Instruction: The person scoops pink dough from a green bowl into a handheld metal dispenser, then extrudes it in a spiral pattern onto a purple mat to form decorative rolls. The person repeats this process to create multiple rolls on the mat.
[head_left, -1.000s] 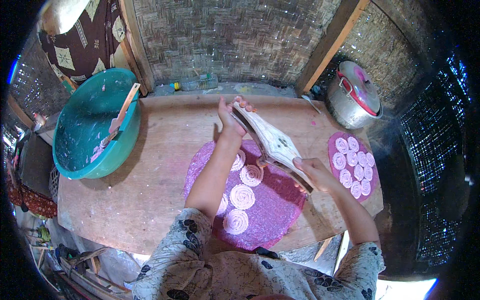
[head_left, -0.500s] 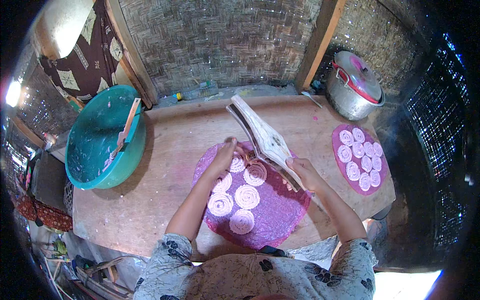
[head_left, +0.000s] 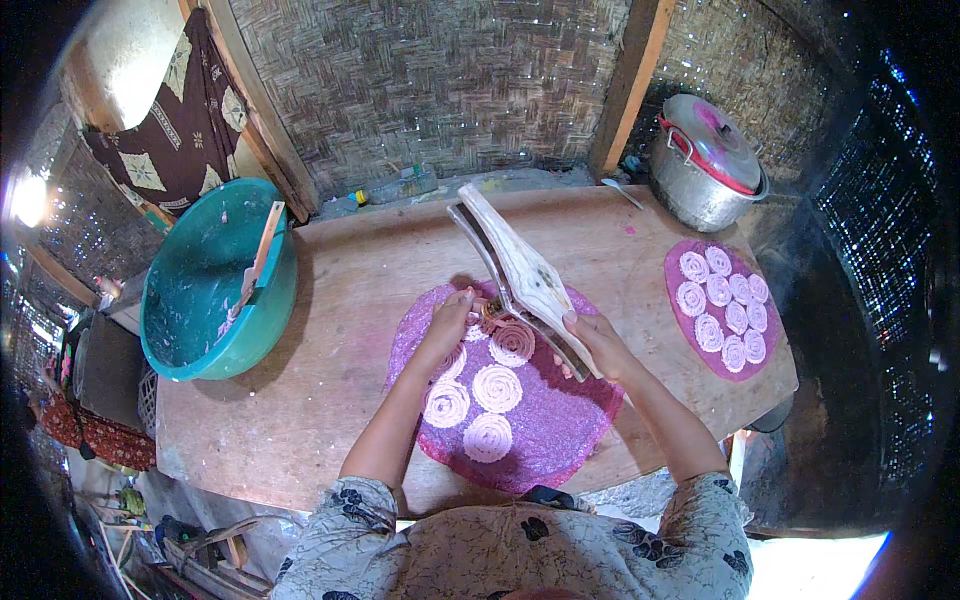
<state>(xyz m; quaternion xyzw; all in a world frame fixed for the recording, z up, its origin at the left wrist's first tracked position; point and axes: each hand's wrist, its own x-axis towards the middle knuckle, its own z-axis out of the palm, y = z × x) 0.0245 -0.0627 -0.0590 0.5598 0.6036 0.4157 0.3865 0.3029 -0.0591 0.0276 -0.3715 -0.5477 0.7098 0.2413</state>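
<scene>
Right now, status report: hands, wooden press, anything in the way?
Right hand grips wooden press above purple mat. Left hand by its middle, grip unclear. Possibly in the way: pink swirls beneath.

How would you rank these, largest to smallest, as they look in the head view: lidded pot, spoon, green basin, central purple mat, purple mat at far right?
1. Central purple mat
2. Green basin
3. Lidded pot and purple mat at far right: too alike to rank
4. Spoon
</scene>
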